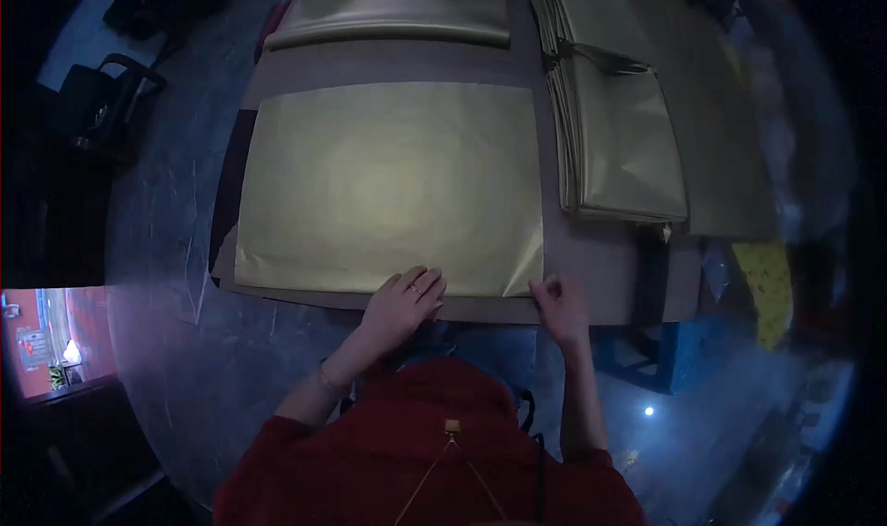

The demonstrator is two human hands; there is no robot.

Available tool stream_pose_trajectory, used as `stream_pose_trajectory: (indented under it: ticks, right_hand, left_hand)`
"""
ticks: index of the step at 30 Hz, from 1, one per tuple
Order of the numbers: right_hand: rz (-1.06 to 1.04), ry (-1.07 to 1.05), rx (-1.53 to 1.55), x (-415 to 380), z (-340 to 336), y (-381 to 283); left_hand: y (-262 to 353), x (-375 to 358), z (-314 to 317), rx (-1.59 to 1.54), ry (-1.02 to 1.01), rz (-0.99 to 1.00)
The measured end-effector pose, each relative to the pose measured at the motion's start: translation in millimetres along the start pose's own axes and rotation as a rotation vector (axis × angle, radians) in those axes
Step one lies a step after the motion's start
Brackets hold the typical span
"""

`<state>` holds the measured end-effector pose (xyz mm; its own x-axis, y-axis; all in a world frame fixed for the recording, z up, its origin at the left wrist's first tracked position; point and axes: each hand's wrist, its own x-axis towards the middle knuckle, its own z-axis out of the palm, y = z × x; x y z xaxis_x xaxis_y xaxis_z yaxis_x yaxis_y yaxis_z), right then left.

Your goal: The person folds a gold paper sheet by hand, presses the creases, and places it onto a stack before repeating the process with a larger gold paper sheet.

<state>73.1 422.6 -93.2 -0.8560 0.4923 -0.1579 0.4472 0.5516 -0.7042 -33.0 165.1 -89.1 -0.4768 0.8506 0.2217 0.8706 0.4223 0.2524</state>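
Observation:
A large gold sheet lies flat on the brown tabletop in front of me. My left hand rests with its fingers laid over the sheet's near edge, a ring on one finger. At the near right corner, my right hand has thumb and fingers brought together on the sheet. That corner is slightly lifted, and a crease runs up from it. The fingertips of the right hand partly hide the corner itself.
A thick stack of folded gold sheets lies at the right of the table. More gold material lies at the far edge. A blue plastic stool stands below the table's right side, and a dark chair at the left.

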Motion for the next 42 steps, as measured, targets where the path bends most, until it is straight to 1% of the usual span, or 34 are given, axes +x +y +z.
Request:
stream_pose_trajectory:
  ticks: [1, 3, 4, 6, 7, 9, 10, 12, 13, 14, 16, 17, 18, 19, 20, 21, 22, 23, 25, 29, 31, 32, 34, 35, 37, 38, 40, 41, 42]
  right_hand:
    - [-0.002, 0.001, 0.002, 0.7, 1.3, -2.9]
    - [0.135, -0.010, 0.181, -0.2, 3.8, -9.1]
    - [0.135, -0.007, 0.181, 0.1, 5.1, -9.6]
    - [0.295, -0.148, 0.669, 2.6, 6.4, -15.3]
    - [0.291, -0.150, 0.667, 3.7, 5.2, -20.3]
    - [0.276, -0.159, 0.827, 0.8, -6.0, -48.9]
    - [0.271, -0.166, 0.823, -2.4, -10.1, -62.6]
    - [0.141, -0.093, 1.037, -6.1, -15.1, -84.1]
    - [0.132, -0.106, 1.036, -7.3, -15.2, -80.0]
    - [0.036, -0.128, 1.133, -10.2, -17.5, -69.3]
    - [-0.069, -0.164, 1.228, -3.9, -18.5, -63.2]
    - [0.001, -0.155, 1.148, 4.3, -18.0, -65.4]
    - [0.070, -0.145, 1.066, 12.0, -16.9, -66.8]
    - [0.059, -0.157, 1.063, 19.9, -9.9, -62.1]
    - [-0.023, -0.091, 0.872, 30.5, 4.2, -51.2]
    - [-0.105, -0.025, 0.684, 41.9, 18.7, -39.9]
    - [-0.118, -0.033, 0.687, 55.5, 33.0, -27.3]
    - [-0.093, 0.000, 0.701, 70.0, 46.6, -15.5]
    - [-0.074, 0.020, 0.720, 88.5, 55.5, -14.8]
    - [-0.100, -0.526, 1.248, 116.5, 57.6, -36.6]
    - [-0.108, -0.666, 1.365, 131.4, 51.3, -57.2]
    - [-0.399, -0.541, 0.792, 140.2, 44.0, -71.8]
    - [-0.652, -0.379, 0.209, 141.5, 30.3, -98.7]
    - [-0.745, -0.378, 0.315, 139.1, 25.0, -109.4]
    - [-0.841, -0.378, 0.419, 137.0, 12.7, -117.3]
    - [-0.676, -0.466, 0.528, 135.3, 2.9, -111.8]
    - [-0.494, -0.559, 0.631, 120.5, -6.5, -107.7]
    - [-0.533, -0.521, 0.436, 109.1, -9.7, -107.3]
    - [-0.570, -0.480, 0.240, 99.3, -11.6, -103.2]
  left_hand:
    - [0.6, 0.8, 0.5, 0.003, 0.001, 0.000]
    - [2.4, 1.5, 4.1, -0.001, 0.007, -0.026]
    - [3.1, 2.0, 5.9, -0.001, 0.008, -0.023]
    - [5.0, 4.0, 6.5, -0.064, -0.010, -0.075]
    - [7.6, 7.0, 5.6, -0.063, -0.006, -0.078]
    - [14.9, 15.7, 0.0, -0.071, 0.100, -0.133]
    - [14.9, 15.7, 4.0, -0.069, 0.104, -0.140]
    - [12.5, 15.9, 9.4, -0.048, 0.183, -0.177]
    - [9.8, 16.4, 8.0, -0.048, 0.291, -0.181]
    - [8.8, 14.2, 0.9, -0.040, 0.298, -0.191]
    - [4.9, 5.8, -21.2, -0.212, 0.465, -0.263]
    - [3.7, -0.3, -34.9, -0.205, 0.472, -0.272]
    - [1.9, -8.2, -50.6, -0.324, 0.515, -0.307]
    - [-0.6, -17.1, -64.8, -0.441, 0.561, -0.338]
    - [-4.4, -26.4, -77.2, -0.433, 0.572, -0.343]
    - [-8.8, -37.0, -88.6, -0.499, 0.585, -0.290]
    - [-14.3, -47.9, -97.1, -0.562, 0.597, -0.236]
    - [-20.8, -58.3, -103.4, -0.550, 0.606, -0.238]
    - [-33.2, -79.3, -115.6, -0.590, 0.582, -0.081]
    - [-53.6, -107.9, -137.8, -0.537, 0.536, -0.042]
    - [-56.5, -107.5, -150.8, -0.597, 0.525, -0.106]
    - [-62.3, -108.7, -158.6, -0.596, 0.530, -0.104]
    - [-75.1, -110.7, -173.5, -0.606, 0.258, -0.004]
    - [-72.0, -106.5, -173.4, -0.600, 0.262, 0.002]
    - [-61.0, -93.7, -168.2, -0.480, 0.557, -0.114]
    - [-60.6, -92.3, -169.3, -0.480, 0.560, -0.114]
    - [-62.0, -91.4, -170.3, -0.473, 0.543, -0.148]
    - [-63.5, -91.3, -170.1, -0.472, 0.534, -0.163]
    - [-69.1, -89.1, -167.4, -0.501, 0.568, -0.117]
